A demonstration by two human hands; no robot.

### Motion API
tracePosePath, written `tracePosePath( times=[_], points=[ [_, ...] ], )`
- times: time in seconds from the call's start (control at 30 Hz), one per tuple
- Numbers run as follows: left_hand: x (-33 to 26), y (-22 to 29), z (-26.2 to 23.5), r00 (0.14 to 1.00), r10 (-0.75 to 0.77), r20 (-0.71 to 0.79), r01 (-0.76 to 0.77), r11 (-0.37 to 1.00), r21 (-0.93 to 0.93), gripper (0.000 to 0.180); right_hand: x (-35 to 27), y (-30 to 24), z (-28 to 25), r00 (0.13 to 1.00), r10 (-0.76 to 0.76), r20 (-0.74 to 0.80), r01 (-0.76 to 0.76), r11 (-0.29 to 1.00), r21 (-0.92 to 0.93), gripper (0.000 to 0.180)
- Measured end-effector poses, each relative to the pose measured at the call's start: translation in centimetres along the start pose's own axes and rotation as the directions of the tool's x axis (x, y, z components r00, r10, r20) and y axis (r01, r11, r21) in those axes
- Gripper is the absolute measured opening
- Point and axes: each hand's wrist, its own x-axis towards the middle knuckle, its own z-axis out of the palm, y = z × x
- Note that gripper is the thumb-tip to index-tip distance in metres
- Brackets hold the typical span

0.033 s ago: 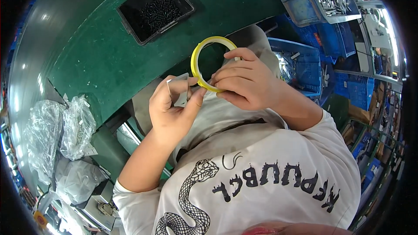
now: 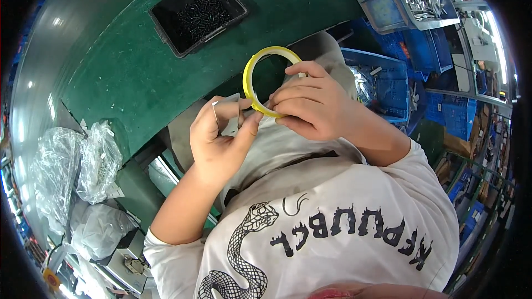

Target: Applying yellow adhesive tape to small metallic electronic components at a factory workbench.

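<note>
A roll of yellow tape [image 2: 249, 77] stands tilted in front of my body, its ring opening showing. My right hand [image 2: 316, 102] grips the roll at its right and lower side, fingers curled over the rim. At the roll's lower left, the thumb and forefinger of my left hand [image 2: 219, 141] come up to the tape's edge. A thin, shiny, bent metal-looking piece [image 2: 237, 99] sits among the left fingers; its full shape is partly hidden by them. Whether the left fingertips pinch a loose tape end is too small to make out.
A black bin [image 2: 166, 33] of small dark parts stands on the green table [image 2: 133, 88]. Clear plastic bags [image 2: 100, 160] lie at the left. On the right are a blue bin [image 2: 382, 8] of metal parts and a lower blue basket [image 2: 393, 86].
</note>
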Motion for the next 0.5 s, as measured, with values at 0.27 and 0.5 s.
tracePosePath(
  times=[0.27, 0.5],
  points=[
    [0.09, 0.17, -0.12, 1.0, 0.007, 0.018, -0.007, 1.0, 0.019, 0.025, 0.1, -0.1, -0.06, 1.0, 0.004, -0.003, -0.004, 1.0, 0.008, 0.025],
    [0.66, 0.68, -0.38, 0.997, -0.054, 0.051, 0.05, 0.995, 0.086, 0.021, -0.05, 0.07, 0.1, 1.0, 0.001, -0.01, -0.001, 1.0, 0.01, 0.026]
  ],
)
